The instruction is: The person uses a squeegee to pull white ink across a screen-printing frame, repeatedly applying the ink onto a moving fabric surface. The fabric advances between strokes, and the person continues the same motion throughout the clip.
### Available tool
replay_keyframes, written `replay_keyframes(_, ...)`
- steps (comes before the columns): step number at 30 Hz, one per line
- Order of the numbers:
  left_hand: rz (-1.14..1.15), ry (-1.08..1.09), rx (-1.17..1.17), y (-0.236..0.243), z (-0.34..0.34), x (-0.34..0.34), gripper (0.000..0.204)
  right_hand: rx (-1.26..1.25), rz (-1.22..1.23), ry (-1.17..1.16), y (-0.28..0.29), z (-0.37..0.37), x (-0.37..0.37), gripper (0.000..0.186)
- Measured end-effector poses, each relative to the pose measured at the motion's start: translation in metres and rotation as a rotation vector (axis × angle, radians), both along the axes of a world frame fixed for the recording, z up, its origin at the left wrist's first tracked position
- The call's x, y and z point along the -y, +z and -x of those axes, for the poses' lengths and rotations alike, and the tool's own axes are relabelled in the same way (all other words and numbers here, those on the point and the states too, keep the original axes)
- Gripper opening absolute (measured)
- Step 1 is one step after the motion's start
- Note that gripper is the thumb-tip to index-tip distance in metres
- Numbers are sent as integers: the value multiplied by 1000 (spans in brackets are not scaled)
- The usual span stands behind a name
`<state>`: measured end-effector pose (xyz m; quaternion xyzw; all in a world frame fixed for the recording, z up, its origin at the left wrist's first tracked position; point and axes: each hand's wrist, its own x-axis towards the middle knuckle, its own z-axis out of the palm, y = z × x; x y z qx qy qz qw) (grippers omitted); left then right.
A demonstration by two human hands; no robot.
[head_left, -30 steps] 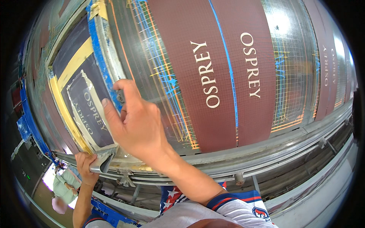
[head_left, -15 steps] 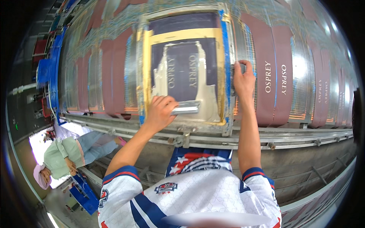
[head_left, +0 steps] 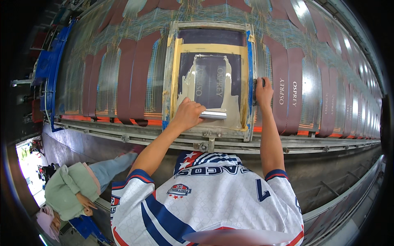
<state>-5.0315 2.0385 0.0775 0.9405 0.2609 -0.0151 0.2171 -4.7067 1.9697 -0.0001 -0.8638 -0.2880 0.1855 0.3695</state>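
Observation:
In front of me a screen-printing frame point(head_left: 174, 49) lies over the long table, its mesh edged with yellow and blue tape. Pale ink point(head_left: 233, 112) is spread over the near part of the mesh and in strips up both sides of the dark lettered area. My left hand point(head_left: 188, 115) is closed around the left end of a silvery squeegee point(head_left: 213, 115), which rests in the ink near the frame's near edge. Beside the frame's right rail, my right hand point(head_left: 264, 91) has its fingers curled round a dark handle point(head_left: 256, 92), partly hidden by the hand.
Maroon fabric pieces point(head_left: 132, 78) lie in rows on the shiny table, those on the right bearing white lettering. A metal rail point(head_left: 328, 144) runs along the near edge. At lower left stands another person point(head_left: 72, 186) in a green top. Blue equipment point(head_left: 51, 82) is at far left.
The whole view has shifted and tilted, so the frame appears lower and farther right. Both hands keep their holds; the squeegee stays near the frame's near end.

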Motion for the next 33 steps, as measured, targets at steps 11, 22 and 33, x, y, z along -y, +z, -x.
replay_keyframes(11,-120,-1,73,-19,-88,-186,33,25,362,243,42,-17,-12,38)
replay_keyframes(22,-59,55,99,-14,-107,-193,24,171,160,924,79,17,-166,35)
replay_keyframes(33,-192,91,260,-39,-77,-138,19,466,110,970,40,53,-118,27)
